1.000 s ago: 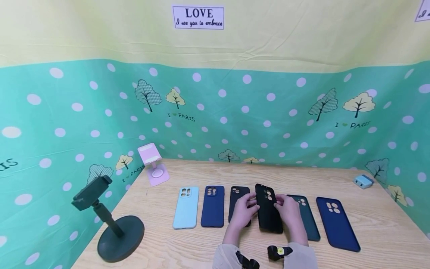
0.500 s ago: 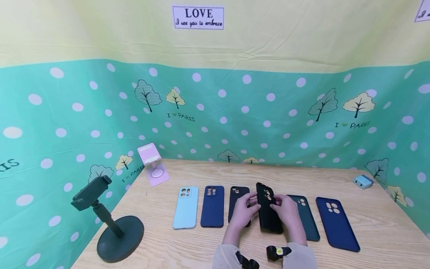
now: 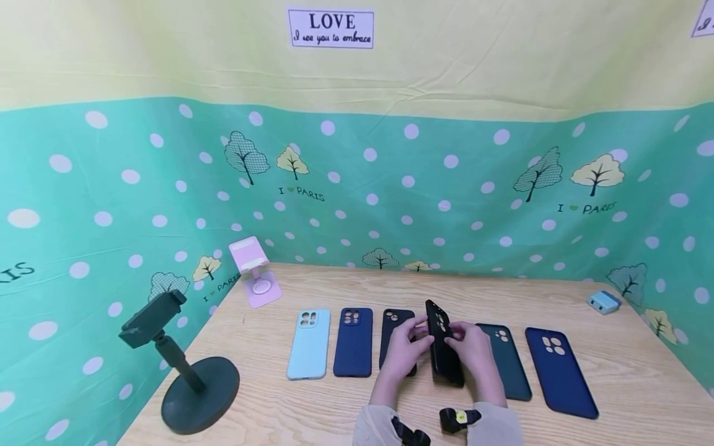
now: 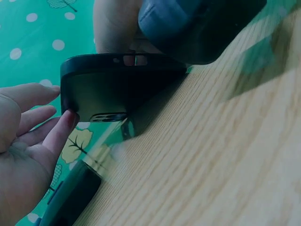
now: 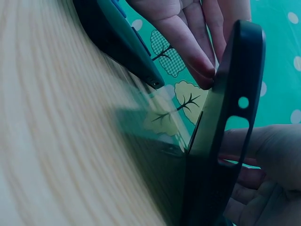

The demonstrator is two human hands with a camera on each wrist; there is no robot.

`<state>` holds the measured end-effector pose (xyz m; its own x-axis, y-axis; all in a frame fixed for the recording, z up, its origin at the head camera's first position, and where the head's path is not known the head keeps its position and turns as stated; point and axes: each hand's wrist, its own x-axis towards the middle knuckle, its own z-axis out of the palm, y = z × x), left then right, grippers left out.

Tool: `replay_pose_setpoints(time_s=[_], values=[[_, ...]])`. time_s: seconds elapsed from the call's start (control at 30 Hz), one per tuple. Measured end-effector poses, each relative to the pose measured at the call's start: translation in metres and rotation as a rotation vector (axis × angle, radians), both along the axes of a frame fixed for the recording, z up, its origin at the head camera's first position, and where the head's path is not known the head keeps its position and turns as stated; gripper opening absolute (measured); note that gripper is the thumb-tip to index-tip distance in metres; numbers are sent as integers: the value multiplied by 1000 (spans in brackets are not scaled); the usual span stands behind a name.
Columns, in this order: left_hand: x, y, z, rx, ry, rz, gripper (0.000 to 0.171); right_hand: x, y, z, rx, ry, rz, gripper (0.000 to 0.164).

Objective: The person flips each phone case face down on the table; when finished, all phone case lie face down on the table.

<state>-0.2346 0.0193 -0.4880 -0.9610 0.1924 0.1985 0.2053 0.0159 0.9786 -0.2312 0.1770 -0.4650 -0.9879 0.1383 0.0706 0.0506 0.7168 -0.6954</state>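
A black phone case (image 3: 444, 356) stands steeply tilted above the table, between my two hands. My left hand (image 3: 406, 350) pinches its left edge with the thumb and fingertips. In the left wrist view, that thumb (image 4: 66, 125) touches the case near a corner. From the other side my right hand (image 3: 474, 350) grips the right edge, thumb toward the camera-hole side. In the right wrist view the end of the case (image 5: 247, 89) shows a port slot and a round hole. Under my left hand lies a dark phone case (image 3: 397, 317), partly covered.
Left of my hands lie a light blue case (image 3: 309, 353) and a navy case (image 3: 354, 350). To the right are a dark green case (image 3: 513, 365) and a blue case (image 3: 562, 375). Stands, one dark (image 3: 192, 396), one pink (image 3: 261, 291), and a charger (image 3: 603, 302) sit farther out.
The black phone case has turned more onto its edge, so its broad face looks narrower. My right hand has shifted slightly left with it; my left hand has hardly moved.
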Motion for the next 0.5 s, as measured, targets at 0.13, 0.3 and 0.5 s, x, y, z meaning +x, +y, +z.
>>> replay_pose_setpoints(time_s=[0.13,0.3,0.5], values=[[0,0,1,29,5,1,44,0,-3,1,-19,5,6,31],[1,0,4,53,-8,9,44,0,-5,0,-57,5,10,30],[0,0,5,66,-14,13,43,-1,-7,-3,-107,21,18,30]])
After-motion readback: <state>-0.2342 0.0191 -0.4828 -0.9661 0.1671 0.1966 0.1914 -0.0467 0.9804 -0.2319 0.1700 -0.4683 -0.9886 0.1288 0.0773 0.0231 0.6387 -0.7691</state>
